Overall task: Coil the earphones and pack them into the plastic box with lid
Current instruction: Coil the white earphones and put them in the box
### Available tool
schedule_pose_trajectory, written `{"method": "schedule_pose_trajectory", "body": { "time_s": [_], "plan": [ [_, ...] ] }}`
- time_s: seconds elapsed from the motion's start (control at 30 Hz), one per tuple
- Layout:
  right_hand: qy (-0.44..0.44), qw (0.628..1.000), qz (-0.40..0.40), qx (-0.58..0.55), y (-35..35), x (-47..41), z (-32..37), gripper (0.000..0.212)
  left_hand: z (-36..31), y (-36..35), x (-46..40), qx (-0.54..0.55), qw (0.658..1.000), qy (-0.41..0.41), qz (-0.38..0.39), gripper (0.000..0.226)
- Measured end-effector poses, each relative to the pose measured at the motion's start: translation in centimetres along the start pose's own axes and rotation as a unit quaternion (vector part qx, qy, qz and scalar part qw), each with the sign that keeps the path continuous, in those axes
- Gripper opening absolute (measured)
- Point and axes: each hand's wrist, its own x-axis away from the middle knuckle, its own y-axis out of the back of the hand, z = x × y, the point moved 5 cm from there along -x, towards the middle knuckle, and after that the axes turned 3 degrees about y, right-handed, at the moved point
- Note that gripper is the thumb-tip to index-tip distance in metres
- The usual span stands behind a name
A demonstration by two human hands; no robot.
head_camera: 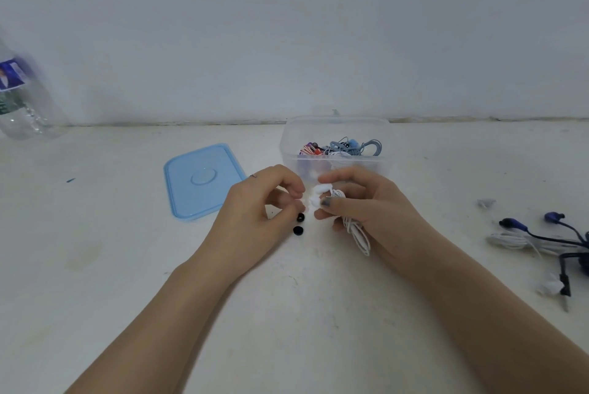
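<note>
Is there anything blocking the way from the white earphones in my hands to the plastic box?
Nothing visible. The white earphones sit just in front of the clear plastic box, whose top is open; its blue lid lies on the table to the left.

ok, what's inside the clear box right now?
The clear box holds several coiled earphones: a grey-blue set, a red-and-white striped set and some white cable. Both hands cover its lower front, so whatever lies lower down cannot be seen.
</note>
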Motion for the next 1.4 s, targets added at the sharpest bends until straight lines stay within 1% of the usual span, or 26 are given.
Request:
{"method": "schedule_pose_trajectory", "body": {
  "time_s": [0.23,0.5,0.67,0.83,1.0,1.13,1.4],
  "plan": [
    [0.004,1.0,-0.008,0.007,-0.08,-0.01,-0.02,0.029,-0.29,-0.25,0.14,0.006,1.0,-0.027,0.0,0.025],
    [0.018,1.0,-0.01,0.008,-0.12,0.01,0.0,0.028,-0.37,-0.31,0.22,0.023,1.0,-0.017,0.002,0.025],
    [0.013,1.0,-0.007,0.011,0.07,-0.07,-0.13,0.027,-0.57,-0.31,0.27,0.034,0.999,-0.026,0.004,0.025],
    [-0.01,1.0,0.012,-0.008,0.17,-0.09,0.06,0.027,-0.62,-0.19,0.32,0.063,0.998,-0.024,0.015,0.023],
    [-0.036,0.999,0.033,-0.025,0.32,-0.01,0.09,0.029,-0.44,-0.32,0.3,0.095,0.995,-0.001,0.019,0.029],
    [-0.048,0.997,0.047,-0.037,0.38,0.0,0.18,0.028,-0.35,-0.49,0.14,0.137,0.99,0.003,0.028,0.017],
    [-0.079,0.992,0.057,-0.085,0.52,0.13,-0.01,0.029,-0.64,-0.89,0.13,0.214,0.975,0.018,0.063,0.012]
  ]
}}
